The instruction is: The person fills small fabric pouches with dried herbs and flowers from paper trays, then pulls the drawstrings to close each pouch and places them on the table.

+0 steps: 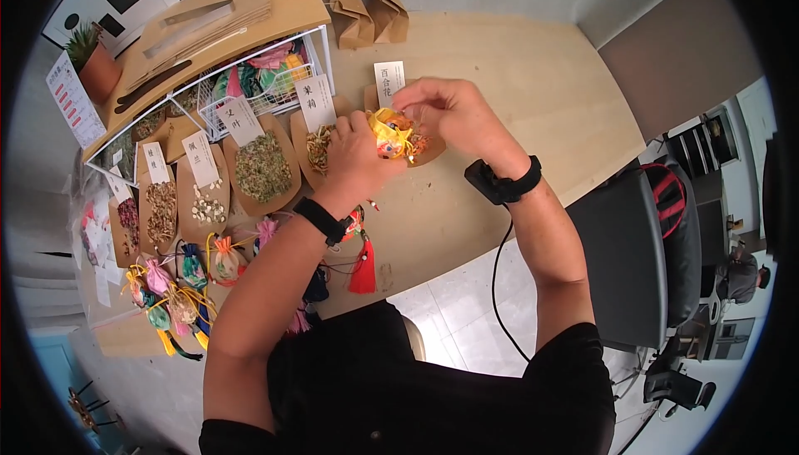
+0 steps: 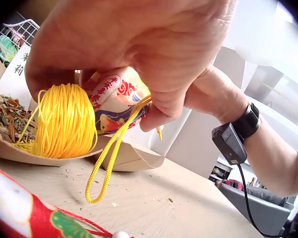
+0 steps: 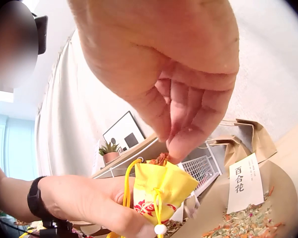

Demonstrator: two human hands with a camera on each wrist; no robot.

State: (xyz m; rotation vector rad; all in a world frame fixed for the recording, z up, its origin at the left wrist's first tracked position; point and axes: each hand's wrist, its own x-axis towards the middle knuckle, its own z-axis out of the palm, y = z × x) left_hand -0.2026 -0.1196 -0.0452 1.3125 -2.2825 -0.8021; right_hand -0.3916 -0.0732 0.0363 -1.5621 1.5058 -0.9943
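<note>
My left hand point(image 1: 359, 155) grips a yellow drawstring sachet pouch point(image 3: 164, 187) with red print, its mouth facing up. From the pouch hang a looped yellow cord point(image 2: 108, 166) and a thick yellow tassel point(image 2: 66, 121). Right above the mouth, my right hand point(image 1: 459, 114) pinches a bit of orange-red dried petals point(image 3: 160, 159) between thumb and fingertips. Both hands are over a brown paper tray point(image 3: 284, 191) of mixed orange and green dried flowers, with a white label card point(image 1: 389, 82) standing at its back. The inside of the pouch is hidden.
More paper trays of dried herbs, such as the green one point(image 1: 264, 168), line the table to the left. Several finished-looking sachets point(image 1: 193, 268) with tassels lie in front of them. Behind stand a wooden shelf point(image 1: 216, 26) with a wire basket and paper bags point(image 1: 387, 9).
</note>
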